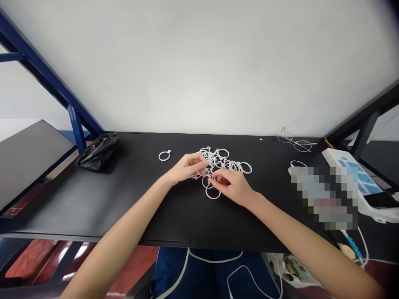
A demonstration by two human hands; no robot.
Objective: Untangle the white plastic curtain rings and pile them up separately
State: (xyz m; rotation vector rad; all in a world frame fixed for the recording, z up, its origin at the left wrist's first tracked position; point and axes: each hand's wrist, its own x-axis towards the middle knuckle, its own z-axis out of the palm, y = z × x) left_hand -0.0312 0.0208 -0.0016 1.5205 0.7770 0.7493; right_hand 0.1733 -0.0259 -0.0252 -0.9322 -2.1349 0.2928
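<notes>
Now reaching over heaped white plastic rings (231,165) on black surface (177,216) with left hand (188,167) and right hand (235,185) curled narrow; cannot tell if gripping.

left hand (188,167) hides some white rings (209,155) — pixelated patch (324,199) unreadable

Black bag (98,153) left — glasses (293,142), power strip (368,182) right
</notes>
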